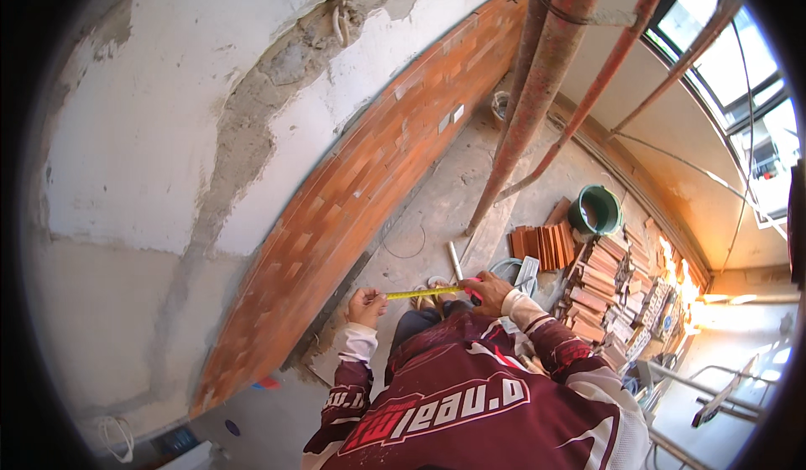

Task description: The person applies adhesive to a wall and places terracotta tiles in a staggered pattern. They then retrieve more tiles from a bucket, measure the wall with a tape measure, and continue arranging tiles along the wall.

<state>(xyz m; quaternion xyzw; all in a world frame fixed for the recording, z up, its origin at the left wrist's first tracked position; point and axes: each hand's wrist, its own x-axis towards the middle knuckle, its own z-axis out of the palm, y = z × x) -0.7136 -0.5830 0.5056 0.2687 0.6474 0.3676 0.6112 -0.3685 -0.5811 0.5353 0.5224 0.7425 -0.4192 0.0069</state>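
Observation:
A yellow tape measure blade (422,293) is stretched level between my two hands, in front of my body. My left hand (366,308) pinches the blade's free end. My right hand (489,292) is closed around the red and black tape measure case (476,290), which its fingers partly cover. To the left of my left hand stands a wall faced with reddish-brown brick tiles (369,176). Below the blade my sandalled feet (437,285) show on the concrete floor.
Red scaffold poles (537,75) rise ahead. At right lie stacked tiles (550,246), piled tiles (600,285) and a green bucket (595,210). A pale tube (454,260) lies near my feet. A metal frame (714,399) stands lower right. Rough plaster (151,126) covers the upper wall.

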